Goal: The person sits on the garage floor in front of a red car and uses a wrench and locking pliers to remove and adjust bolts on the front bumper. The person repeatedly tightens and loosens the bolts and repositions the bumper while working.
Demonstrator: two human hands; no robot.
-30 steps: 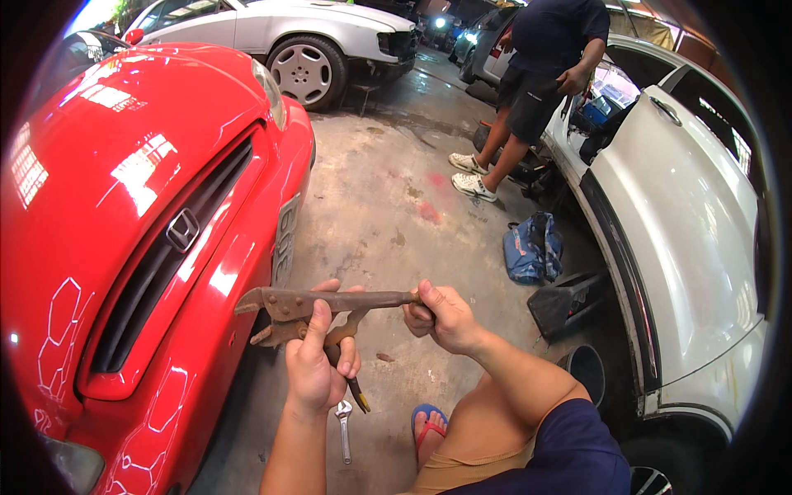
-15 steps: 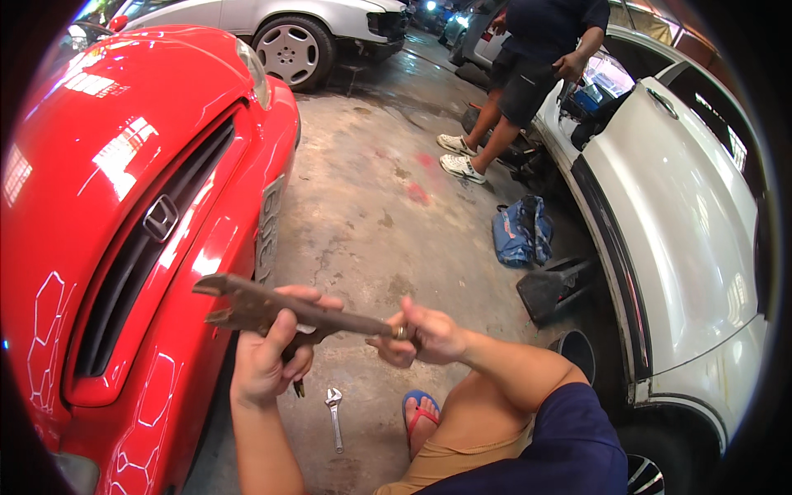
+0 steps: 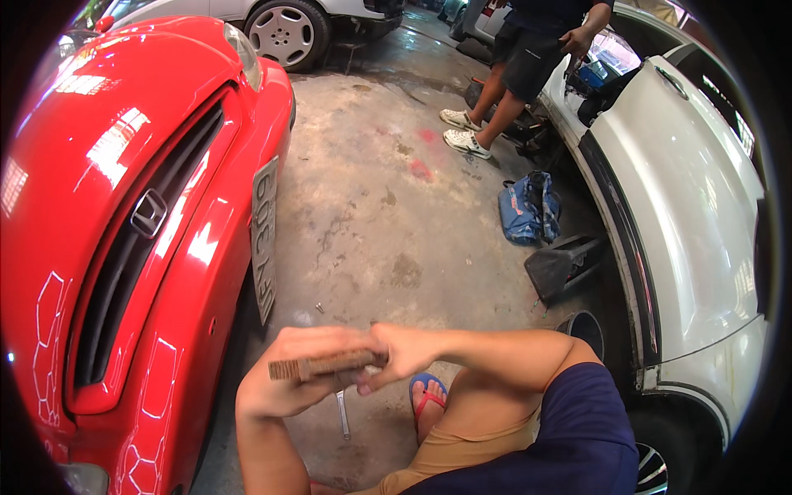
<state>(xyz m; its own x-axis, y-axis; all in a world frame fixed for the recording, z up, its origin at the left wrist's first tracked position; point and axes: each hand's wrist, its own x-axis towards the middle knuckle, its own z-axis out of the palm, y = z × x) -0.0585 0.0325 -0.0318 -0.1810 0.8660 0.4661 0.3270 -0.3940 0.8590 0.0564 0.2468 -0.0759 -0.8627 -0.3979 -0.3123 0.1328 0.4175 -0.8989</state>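
Note:
Rusty brown locking pliers (image 3: 326,365) are held level over the concrete floor, a grooved, serrated face turned upward. My left hand (image 3: 276,392) is closed round them, its fingers lying over the far side. At their right end my right hand (image 3: 406,351) is closed, thumb below and fingers above; the tips are partly hidden there. On the floor beneath my hands lies a silver adjustable wrench (image 3: 344,417), its head covered by my left hand.
A red car's front (image 3: 165,272) stands close on the left, its number plate (image 3: 264,239) jutting out. On the right are a white car (image 3: 685,223), a blue bag (image 3: 528,208), a black plastic part (image 3: 561,268) and a bucket (image 3: 587,330). A person (image 3: 528,66) stands ahead.
The locking pliers have turned in my hands, from lying lengthwise with jaws to the left to showing their serrated face. Both hands have drawn together, and the view has shifted slightly.

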